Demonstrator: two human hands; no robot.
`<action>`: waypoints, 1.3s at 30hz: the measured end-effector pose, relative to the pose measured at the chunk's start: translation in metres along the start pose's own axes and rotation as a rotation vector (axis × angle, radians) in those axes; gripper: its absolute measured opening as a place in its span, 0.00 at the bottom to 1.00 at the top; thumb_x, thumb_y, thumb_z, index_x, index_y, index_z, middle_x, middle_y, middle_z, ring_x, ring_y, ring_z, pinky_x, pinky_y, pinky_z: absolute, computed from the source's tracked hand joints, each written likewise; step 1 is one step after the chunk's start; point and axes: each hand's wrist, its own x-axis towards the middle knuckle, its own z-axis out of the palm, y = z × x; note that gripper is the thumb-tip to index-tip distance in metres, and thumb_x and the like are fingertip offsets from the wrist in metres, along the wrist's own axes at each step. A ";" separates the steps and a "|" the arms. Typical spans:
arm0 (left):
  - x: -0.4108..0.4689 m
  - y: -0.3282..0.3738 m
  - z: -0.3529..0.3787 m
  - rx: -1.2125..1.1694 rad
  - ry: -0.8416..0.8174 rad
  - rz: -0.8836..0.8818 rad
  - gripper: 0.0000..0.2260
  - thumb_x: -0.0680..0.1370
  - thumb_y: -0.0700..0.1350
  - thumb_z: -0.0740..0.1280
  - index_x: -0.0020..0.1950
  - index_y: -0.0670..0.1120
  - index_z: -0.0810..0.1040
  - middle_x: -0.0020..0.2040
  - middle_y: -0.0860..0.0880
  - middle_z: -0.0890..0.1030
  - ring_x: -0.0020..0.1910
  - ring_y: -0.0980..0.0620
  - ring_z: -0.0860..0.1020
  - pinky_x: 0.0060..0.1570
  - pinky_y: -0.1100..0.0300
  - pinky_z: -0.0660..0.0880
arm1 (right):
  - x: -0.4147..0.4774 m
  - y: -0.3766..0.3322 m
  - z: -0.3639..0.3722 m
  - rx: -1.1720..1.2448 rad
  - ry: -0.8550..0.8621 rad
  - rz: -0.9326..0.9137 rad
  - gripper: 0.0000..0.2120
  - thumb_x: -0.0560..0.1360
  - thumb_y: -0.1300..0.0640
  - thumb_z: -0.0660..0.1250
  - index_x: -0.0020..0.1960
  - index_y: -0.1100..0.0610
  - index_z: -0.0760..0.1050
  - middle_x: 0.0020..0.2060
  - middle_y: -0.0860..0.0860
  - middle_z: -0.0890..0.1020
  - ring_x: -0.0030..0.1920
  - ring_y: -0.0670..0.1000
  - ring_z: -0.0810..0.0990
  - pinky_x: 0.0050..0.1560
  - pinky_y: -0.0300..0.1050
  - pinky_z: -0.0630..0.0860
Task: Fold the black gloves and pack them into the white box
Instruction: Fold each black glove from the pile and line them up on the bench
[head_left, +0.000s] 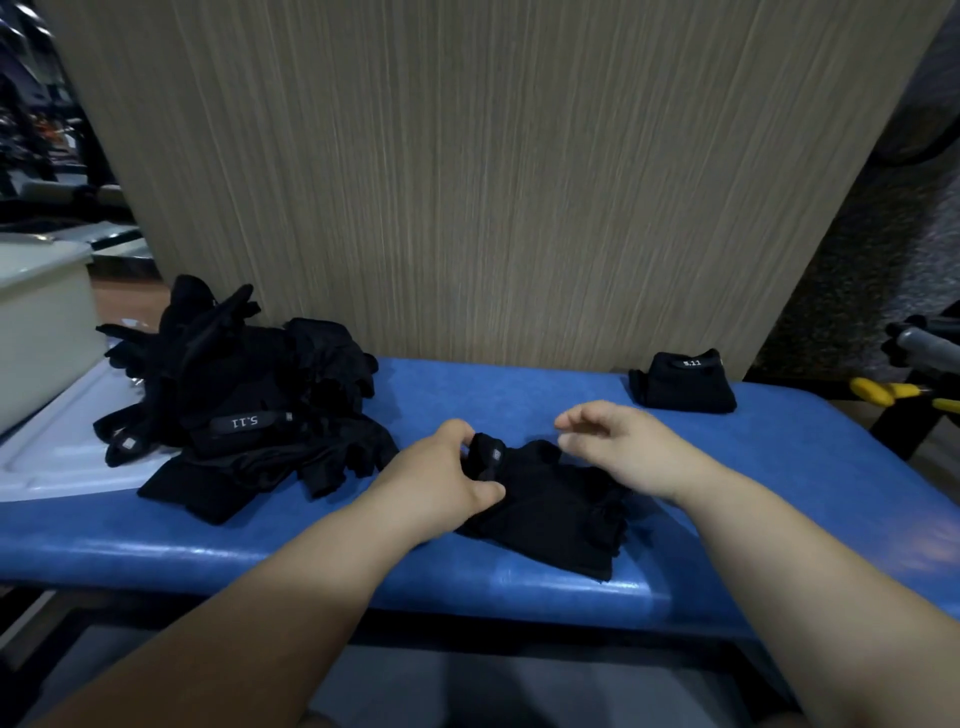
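Observation:
A black glove (550, 509) lies on the blue padded bench (779, 467) in front of me. My left hand (441, 478) grips its cuff end, thumb and fingers pinched on the fabric. My right hand (618, 441) hovers just above the glove's right side, fingers curled loosely and apart, holding nothing. A heap of unfolded black gloves (234, 400) sits at the left of the bench. One folded black glove (685, 384) rests at the far right by the wall. The white box (36, 322) stands at the far left edge.
A white lid or tray (57, 452) lies under the heap's left side. A wood-grain panel (493, 182) rises right behind the bench. Yellow-handled pliers (893, 395) and a grey bar (930, 343) sit off the bench at the right.

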 end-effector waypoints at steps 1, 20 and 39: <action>0.002 -0.001 0.000 -0.028 -0.014 -0.008 0.21 0.70 0.55 0.73 0.58 0.56 0.69 0.54 0.58 0.76 0.49 0.56 0.78 0.51 0.58 0.77 | 0.002 0.002 0.005 -0.057 -0.021 0.034 0.10 0.74 0.51 0.70 0.55 0.48 0.77 0.54 0.46 0.81 0.56 0.45 0.79 0.64 0.43 0.72; 0.024 -0.003 0.007 -0.143 0.057 0.276 0.29 0.75 0.41 0.70 0.70 0.61 0.64 0.67 0.62 0.69 0.60 0.59 0.73 0.52 0.70 0.69 | -0.005 -0.006 0.006 0.018 -0.127 0.139 0.09 0.75 0.49 0.69 0.39 0.53 0.78 0.32 0.50 0.79 0.32 0.47 0.73 0.33 0.38 0.67; 0.022 0.005 0.004 -0.423 0.020 -0.066 0.18 0.71 0.48 0.75 0.53 0.49 0.69 0.52 0.47 0.79 0.51 0.50 0.79 0.49 0.57 0.76 | -0.009 -0.010 0.009 0.466 -0.106 0.265 0.07 0.81 0.59 0.61 0.44 0.56 0.70 0.33 0.51 0.79 0.28 0.47 0.79 0.27 0.38 0.75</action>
